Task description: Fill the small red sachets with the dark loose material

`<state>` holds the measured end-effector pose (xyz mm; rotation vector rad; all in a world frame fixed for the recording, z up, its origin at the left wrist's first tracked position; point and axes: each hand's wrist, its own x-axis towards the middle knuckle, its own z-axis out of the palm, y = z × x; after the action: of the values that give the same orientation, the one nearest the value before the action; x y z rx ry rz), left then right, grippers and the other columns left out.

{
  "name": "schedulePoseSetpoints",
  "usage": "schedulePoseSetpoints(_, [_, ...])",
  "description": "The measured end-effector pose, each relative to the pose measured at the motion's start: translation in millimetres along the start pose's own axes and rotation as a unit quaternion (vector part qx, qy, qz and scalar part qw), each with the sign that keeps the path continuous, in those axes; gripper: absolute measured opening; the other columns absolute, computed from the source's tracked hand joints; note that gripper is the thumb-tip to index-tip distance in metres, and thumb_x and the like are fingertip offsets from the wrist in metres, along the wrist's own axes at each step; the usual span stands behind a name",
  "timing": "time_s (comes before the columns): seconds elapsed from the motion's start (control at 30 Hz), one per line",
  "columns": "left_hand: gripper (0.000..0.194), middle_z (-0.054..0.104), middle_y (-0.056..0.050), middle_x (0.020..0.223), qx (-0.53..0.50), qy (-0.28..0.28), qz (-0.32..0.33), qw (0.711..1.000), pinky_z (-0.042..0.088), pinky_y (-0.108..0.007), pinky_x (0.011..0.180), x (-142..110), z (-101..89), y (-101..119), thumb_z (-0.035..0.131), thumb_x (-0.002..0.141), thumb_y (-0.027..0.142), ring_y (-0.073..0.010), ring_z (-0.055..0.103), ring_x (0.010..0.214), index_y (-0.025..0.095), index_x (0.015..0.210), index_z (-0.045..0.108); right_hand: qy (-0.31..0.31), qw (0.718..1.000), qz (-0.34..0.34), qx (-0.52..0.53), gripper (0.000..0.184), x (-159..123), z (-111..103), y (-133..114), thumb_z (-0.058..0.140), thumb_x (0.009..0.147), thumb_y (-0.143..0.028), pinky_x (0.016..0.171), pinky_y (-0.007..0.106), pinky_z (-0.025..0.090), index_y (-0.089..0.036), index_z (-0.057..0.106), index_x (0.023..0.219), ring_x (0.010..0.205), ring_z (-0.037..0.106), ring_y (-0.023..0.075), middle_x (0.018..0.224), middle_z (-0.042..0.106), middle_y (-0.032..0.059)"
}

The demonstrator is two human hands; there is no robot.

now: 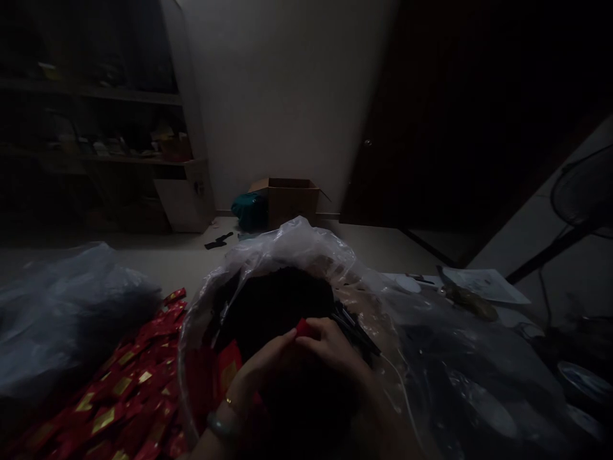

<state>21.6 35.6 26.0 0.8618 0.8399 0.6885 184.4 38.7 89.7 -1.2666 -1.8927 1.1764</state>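
My left hand (261, 370) and my right hand (335, 348) meet over a clear plastic bag (287, 255) filled with dark thin sticks (357, 332). Both hands pinch a small red packet (303, 328) between their fingertips. A bangle and a thin bracelet sit on my left wrist. A heap of red packets with gold labels (129, 390) lies to the left of the bag. The scene is very dim.
A second clear bag (62, 313) lies at the far left. A cardboard box (290, 198) and a teal bundle (249, 211) stand by the far wall. Shelves (96, 153) fill the left. A fan (584, 191) and papers (483, 284) are on the right.
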Motion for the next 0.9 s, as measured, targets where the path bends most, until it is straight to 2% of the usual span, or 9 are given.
schedulePoseSetpoints(0.13, [0.042, 0.052, 0.003, 0.054, 0.017, -0.021, -0.006, 1.0, 0.035, -0.028, 0.057, -3, -1.8, 7, 0.052, 0.078, 0.053, -0.0099, 0.041, 0.051, 0.012, 0.072, 0.065, -0.04, 0.999, -0.032, 0.018, 0.007, -1, -6, 3, 0.061, 0.074, -0.026, 0.058, 0.022, 0.043, -0.02, 0.065, 0.075, 0.068, 0.058, 0.0156, 0.071, 0.065, -0.0011])
schedulePoseSetpoints(0.27, [0.045, 0.062, 0.0, 0.066, 0.122, 0.024, 0.014, 0.992, 0.04, -0.031, 0.069, -5, -3.7, 10, 0.05, 0.077, 0.055, -0.0139, 0.049, 0.065, 0.013, 0.076, 0.067, -0.083, 0.996, -0.031, 0.031, 0.01, -6, -8, 14, 0.066, 0.073, -0.034, 0.059, 0.025, 0.045, -0.025, 0.069, 0.078, 0.074, 0.06, 0.0205, 0.079, 0.068, 0.0012])
schedulePoseSetpoints(0.37, [0.043, 0.065, -0.001, 0.075, 0.16, 0.056, 0.043, 0.985, 0.041, -0.03, 0.077, -5, -2.7, 8, 0.052, 0.077, 0.054, -0.0158, 0.051, 0.075, 0.015, 0.078, 0.069, -0.123, 0.991, -0.033, 0.03, 0.015, -9, -6, 21, 0.063, 0.076, -0.037, 0.058, 0.025, 0.045, -0.024, 0.07, 0.079, 0.071, 0.06, 0.0194, 0.077, 0.068, -0.0003])
schedulePoseSetpoints(0.5, [0.045, 0.066, -0.003, 0.074, 0.112, 0.008, 0.043, 0.993, 0.042, -0.03, 0.073, -4, -1.4, 6, 0.051, 0.078, 0.054, -0.0168, 0.052, 0.072, 0.014, 0.081, 0.071, -0.137, 0.989, -0.054, -0.011, 0.018, -5, -3, 13, 0.054, 0.082, -0.029, 0.06, 0.024, 0.044, -0.019, 0.07, 0.079, 0.065, 0.057, 0.0158, 0.071, 0.066, -0.0018])
schedulePoseSetpoints(0.6, [0.047, 0.063, -0.003, 0.07, 0.031, -0.017, -0.002, 0.999, 0.041, -0.03, 0.067, -2, -5.7, 5, 0.052, 0.079, 0.055, -0.0154, 0.051, 0.064, 0.013, 0.086, 0.07, -0.089, 0.988, -0.102, -0.073, 0.022, -2, -6, 4, 0.049, 0.085, -0.023, 0.069, 0.025, 0.043, -0.017, 0.069, 0.077, 0.066, 0.053, 0.014, 0.069, 0.064, -0.0014])
schedulePoseSetpoints(0.67, [0.049, 0.061, -0.003, 0.067, -0.004, -0.029, -0.031, 0.999, 0.04, -0.03, 0.063, -1, -10.0, 3, 0.052, 0.079, 0.056, -0.0136, 0.048, 0.058, 0.011, 0.087, 0.069, -0.081, 0.986, -0.123, -0.076, 0.022, -2, -8, 2, 0.048, 0.085, -0.02, 0.072, 0.025, 0.042, -0.017, 0.069, 0.079, 0.065, 0.052, 0.0134, 0.069, 0.064, -0.0013])
schedulePoseSetpoints(0.8, [0.041, 0.064, -0.003, 0.072, 0.056, -0.025, 0.012, 0.998, 0.04, -0.028, 0.07, 2, -14.2, 1, 0.058, 0.078, 0.049, -0.0137, 0.05, 0.065, 0.011, 0.085, 0.071, -0.15, 0.984, -0.101, -0.001, 0.017, -3, -9, 4, 0.052, 0.079, -0.015, 0.064, 0.022, 0.043, -0.016, 0.069, 0.082, 0.064, 0.055, 0.0126, 0.073, 0.065, -0.0021])
schedulePoseSetpoints(0.9, [0.04, 0.063, -0.002, 0.067, 0.092, -0.007, 0.001, 0.996, 0.04, -0.028, 0.071, 4, -12.7, -1, 0.059, 0.077, 0.049, -0.0151, 0.051, 0.066, 0.011, 0.084, 0.072, -0.146, 0.984, -0.102, -0.004, 0.014, -3, -10, 6, 0.053, 0.075, -0.011, 0.063, 0.021, 0.043, -0.016, 0.066, 0.074, 0.065, 0.054, 0.0118, 0.072, 0.063, -0.0028])
